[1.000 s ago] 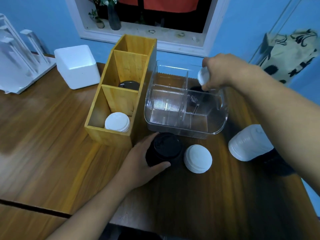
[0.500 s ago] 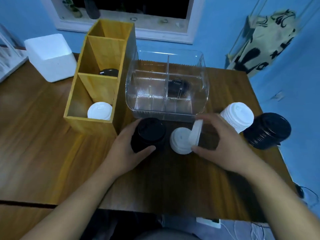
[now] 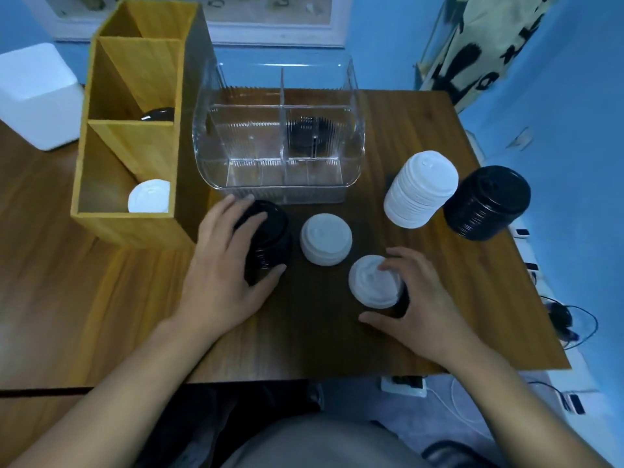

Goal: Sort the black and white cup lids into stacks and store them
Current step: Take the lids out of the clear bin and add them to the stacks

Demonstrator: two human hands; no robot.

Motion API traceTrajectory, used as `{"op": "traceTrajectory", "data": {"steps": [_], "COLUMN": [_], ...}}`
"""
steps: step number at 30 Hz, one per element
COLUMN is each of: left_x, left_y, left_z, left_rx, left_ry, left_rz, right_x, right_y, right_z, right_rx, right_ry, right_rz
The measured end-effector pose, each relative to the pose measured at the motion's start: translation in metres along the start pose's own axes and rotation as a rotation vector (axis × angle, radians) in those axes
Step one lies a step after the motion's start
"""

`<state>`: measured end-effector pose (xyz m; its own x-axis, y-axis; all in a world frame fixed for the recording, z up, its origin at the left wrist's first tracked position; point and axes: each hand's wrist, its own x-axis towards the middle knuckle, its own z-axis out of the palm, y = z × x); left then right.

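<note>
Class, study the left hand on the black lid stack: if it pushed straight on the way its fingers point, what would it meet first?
Probably the front wall of the clear plastic divided bin, just beyond the left hand and its black lid stack; the gap is hard to judge.

Dark brown wood-grain table (image 3: 101, 298); honey-yellow wooden organizer (image 3: 135, 153); clear ribbed bin (image 3: 280, 194). At right, a white lid stack (image 3: 420, 189) and a glossy black lid stack (image 3: 488, 202). Upper right, cream cloth (image 3: 483, 38) with black swirls; blue wall (image 3: 574, 96).
</note>
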<state>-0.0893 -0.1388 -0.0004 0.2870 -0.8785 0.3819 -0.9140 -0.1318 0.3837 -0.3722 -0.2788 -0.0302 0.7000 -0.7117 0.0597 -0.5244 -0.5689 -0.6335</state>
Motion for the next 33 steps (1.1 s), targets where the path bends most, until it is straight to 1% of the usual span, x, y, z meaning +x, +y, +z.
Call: {"op": "traceTrajectory", "data": {"steps": [2, 5, 8, 12, 16, 18, 22, 24, 28, 33], "left_x": [0.008, 0.026, 0.046, 0.058, 0.047, 0.036, 0.016, 0.01, 0.001, 0.0], "left_y": [0.017, 0.036, 0.044, 0.048, 0.061, 0.07, 0.085, 0.086, 0.08, 0.074], "left_z": [-0.001, 0.004, 0.013, 0.022, 0.029, 0.034, 0.052, 0.062, 0.084, 0.092], "left_rx": [0.118, 0.281, 0.396, 0.472, 0.382, 0.315, 0.164, 0.055, -0.227, -0.29], "left_ry": [-0.087, -0.183, -0.245, -0.342, -0.339, -0.31, -0.272, -0.272, -0.261, -0.24], "left_rz": [0.108, 0.188, 0.183, 0.181, 0.21, 0.216, 0.221, 0.192, 0.028, -0.009], "right_x": [0.001, 0.009, 0.02, 0.019, 0.016, 0.013, 0.004, 0.004, 0.013, 0.022], "right_y": [0.0, -0.002, -0.002, 0.008, 0.013, 0.015, 0.018, 0.012, -0.005, -0.01], "right_z": [-0.011, -0.022, -0.021, -0.019, -0.036, -0.047, -0.057, -0.055, -0.037, -0.022], "right_rx": [0.036, 0.01, -0.104, -0.112, -0.184, -0.188, -0.051, 0.02, 0.032, 0.018], "right_ry": [-0.068, -0.135, -0.17, -0.164, -0.132, -0.08, 0.112, 0.162, 0.098, 0.017], "right_rz": [-0.038, -0.097, -0.146, -0.149, -0.115, -0.09, -0.014, -0.013, -0.059, -0.064]}}
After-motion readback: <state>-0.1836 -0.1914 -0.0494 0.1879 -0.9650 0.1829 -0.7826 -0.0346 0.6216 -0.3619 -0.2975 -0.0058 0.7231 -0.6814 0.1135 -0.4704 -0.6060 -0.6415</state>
